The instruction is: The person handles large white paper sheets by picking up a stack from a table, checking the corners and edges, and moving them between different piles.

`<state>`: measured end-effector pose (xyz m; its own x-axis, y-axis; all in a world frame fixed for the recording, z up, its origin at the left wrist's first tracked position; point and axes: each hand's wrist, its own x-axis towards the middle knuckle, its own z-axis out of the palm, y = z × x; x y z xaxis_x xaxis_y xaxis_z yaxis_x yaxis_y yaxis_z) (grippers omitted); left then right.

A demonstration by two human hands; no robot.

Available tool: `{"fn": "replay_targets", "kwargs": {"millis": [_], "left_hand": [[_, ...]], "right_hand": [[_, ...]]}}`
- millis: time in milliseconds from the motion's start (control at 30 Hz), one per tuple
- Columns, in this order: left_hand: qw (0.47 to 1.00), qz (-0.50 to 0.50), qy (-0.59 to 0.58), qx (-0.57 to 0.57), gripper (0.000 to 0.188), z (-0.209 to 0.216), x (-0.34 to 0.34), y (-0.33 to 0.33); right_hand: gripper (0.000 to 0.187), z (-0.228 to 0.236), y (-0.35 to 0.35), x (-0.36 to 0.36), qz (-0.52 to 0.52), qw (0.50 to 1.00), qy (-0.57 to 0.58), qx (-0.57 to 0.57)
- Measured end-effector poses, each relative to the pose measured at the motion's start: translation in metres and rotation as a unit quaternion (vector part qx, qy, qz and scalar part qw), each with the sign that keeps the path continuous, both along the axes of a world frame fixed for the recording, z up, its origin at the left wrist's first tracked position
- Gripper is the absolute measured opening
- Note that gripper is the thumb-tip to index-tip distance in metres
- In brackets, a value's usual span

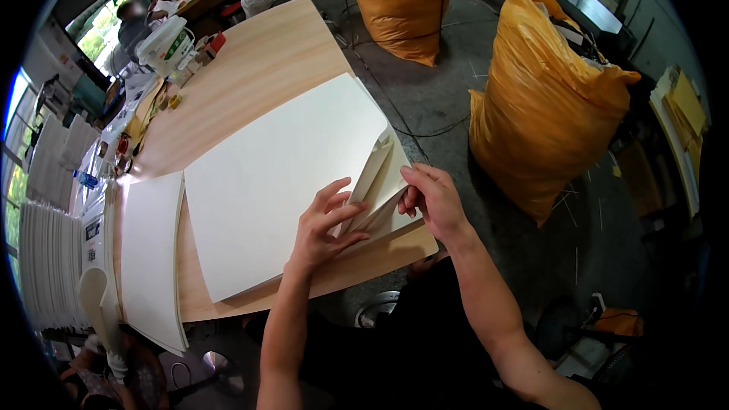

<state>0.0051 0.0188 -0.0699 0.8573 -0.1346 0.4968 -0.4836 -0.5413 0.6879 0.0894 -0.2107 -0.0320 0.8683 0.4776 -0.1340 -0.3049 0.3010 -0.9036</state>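
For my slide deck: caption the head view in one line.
Both hands, left hand and right hand, fold the corner of a large cream paper sheet on a light wooden table.

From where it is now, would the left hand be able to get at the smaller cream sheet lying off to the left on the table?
Probably yes. The left hand rests on the big cream sheet, and only flat sheet and bare wood lie between it and the smaller cream sheet.

Left hand (325, 222) spread flat, right hand (433, 199) pinching, both forearms extended.
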Motion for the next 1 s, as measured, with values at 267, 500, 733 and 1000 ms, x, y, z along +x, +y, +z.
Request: {"fn": "replay_targets", "kwargs": {"millis": [267, 500, 733, 1000], "left_hand": [[0.998, 0.049, 0.014, -0.032, 0.037, -0.001, -0.004, -0.007], [0.999, 0.030, -0.014, 0.042, 0.046, 0.004, -0.004, -0.007], [0.999, 0.032, 0.005, -0.006, 0.044, -0.002, -0.003, -0.003], [0.994, 0.018, -0.051, 0.095, 0.046, -0.004, 0.000, -0.001]], "right_hand": [[0.040, -0.009, 0.011, -0.009, -0.102, 0.965, -0.155, -0.185], [0.039, 0.002, 0.013, -0.003, -0.034, 0.999, 0.011, 0.032], [0.038, -0.004, 0.010, -0.009, -0.056, 0.991, 0.040, 0.112], [0.038, 0.000, 0.013, -0.004, -0.042, 0.998, 0.027, 0.044]]}}
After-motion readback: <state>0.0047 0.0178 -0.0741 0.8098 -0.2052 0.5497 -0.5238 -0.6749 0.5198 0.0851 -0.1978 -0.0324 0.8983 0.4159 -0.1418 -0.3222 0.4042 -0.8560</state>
